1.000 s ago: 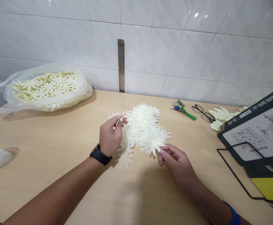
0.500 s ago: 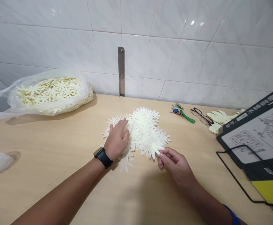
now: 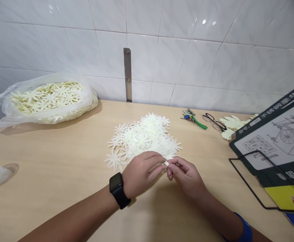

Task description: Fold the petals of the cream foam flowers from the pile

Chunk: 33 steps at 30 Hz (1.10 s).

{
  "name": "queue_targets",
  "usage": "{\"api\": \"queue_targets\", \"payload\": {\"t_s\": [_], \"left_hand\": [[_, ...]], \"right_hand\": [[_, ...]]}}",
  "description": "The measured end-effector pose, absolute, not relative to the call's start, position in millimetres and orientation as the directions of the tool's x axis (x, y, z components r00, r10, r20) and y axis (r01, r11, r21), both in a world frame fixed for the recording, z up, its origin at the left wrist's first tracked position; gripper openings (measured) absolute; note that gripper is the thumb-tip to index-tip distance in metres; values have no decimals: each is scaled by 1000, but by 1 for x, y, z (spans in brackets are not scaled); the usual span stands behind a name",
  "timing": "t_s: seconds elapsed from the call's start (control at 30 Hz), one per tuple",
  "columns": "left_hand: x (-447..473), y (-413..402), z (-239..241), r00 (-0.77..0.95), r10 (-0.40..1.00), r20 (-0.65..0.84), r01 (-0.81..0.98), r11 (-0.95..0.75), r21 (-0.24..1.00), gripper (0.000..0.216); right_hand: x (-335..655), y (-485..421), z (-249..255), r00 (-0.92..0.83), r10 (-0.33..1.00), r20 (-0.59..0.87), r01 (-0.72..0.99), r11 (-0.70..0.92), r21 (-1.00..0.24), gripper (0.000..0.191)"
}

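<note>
A heap of pale cream flower-shaped cutouts [image 3: 147, 137] lies on the table in front of me. At its near edge my right hand [image 3: 187, 174] pinches flower cutouts [image 3: 166, 163] by a petal between thumb and forefinger. I cannot tell how many are in that pinch. My left hand [image 3: 143, 171], with a black watch on the wrist, meets it from the other side, its fingers closed round the petals of the same cutouts. Most of what it grips is hidden behind its fingers. One loose flower cutout [image 3: 115, 159] lies left of the heap.
At back left, a clear plastic bag [image 3: 86, 107] holds many more cutouts. Keys with a green strap [image 3: 199, 123], eyeglasses [image 3: 215, 122] and more cutouts [image 3: 234, 122] lie at back right. A printed box [image 3: 270, 141] and black wire frame [image 3: 248, 198] stand on the right.
My left hand has moved right and nearer from the heap's left side, closing on the cutouts in my right hand. A loose flower cutout now shows at the heap's left.
</note>
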State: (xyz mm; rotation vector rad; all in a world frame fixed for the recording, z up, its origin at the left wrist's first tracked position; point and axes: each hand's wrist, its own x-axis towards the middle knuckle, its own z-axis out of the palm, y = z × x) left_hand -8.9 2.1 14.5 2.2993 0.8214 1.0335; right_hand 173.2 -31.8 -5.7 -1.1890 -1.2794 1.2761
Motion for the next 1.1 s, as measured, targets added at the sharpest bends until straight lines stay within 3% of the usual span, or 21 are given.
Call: {"api": "queue_targets", "payload": {"t_s": [0.13, 0.27, 0.67, 1.1], "left_hand": [[-5, 0, 12, 546, 755, 364, 248, -560, 790, 16], [-4, -1, 13, 528, 784, 326, 200, -488, 850, 16], [-3, 2, 8, 513, 780, 359, 132, -485, 864, 13], [-5, 1, 12, 472, 847, 246, 184, -367, 912, 21]], "right_hand": [[174, -33, -4, -108, 994, -6, 9, -5, -1000, 24], [174, -33, -4, -111, 994, 14, -2, 14, -1000, 22], [174, -33, -4, -97, 995, 24, -46, 19, -999, 22], [175, -34, -6, -126, 992, 14, -1, 14, -1000, 20]]}}
